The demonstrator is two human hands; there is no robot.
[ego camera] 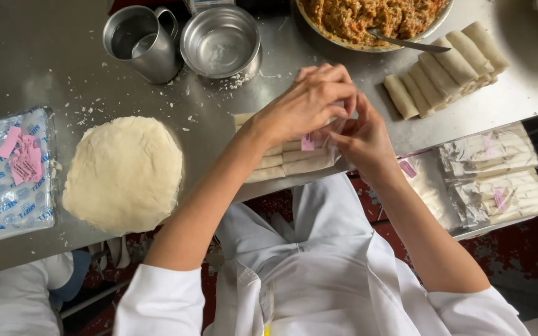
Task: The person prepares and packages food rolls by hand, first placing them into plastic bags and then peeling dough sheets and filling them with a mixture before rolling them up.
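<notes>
Flour-dusted steel table (45, 56), red floor (518, 261)

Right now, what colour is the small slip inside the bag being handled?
Pink; the small slip shows best in the head view.

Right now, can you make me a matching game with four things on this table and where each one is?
Things:
1. metal mug
2. stack of round wrappers
3. bowl of filling
4. pink labels

Places:
A. top middle, spoon in it
B. far left, on a printed bag
C. top left, beside the small steel bowl
D. left of the hands

Pairs: 1-C, 2-D, 3-A, 4-B
</notes>
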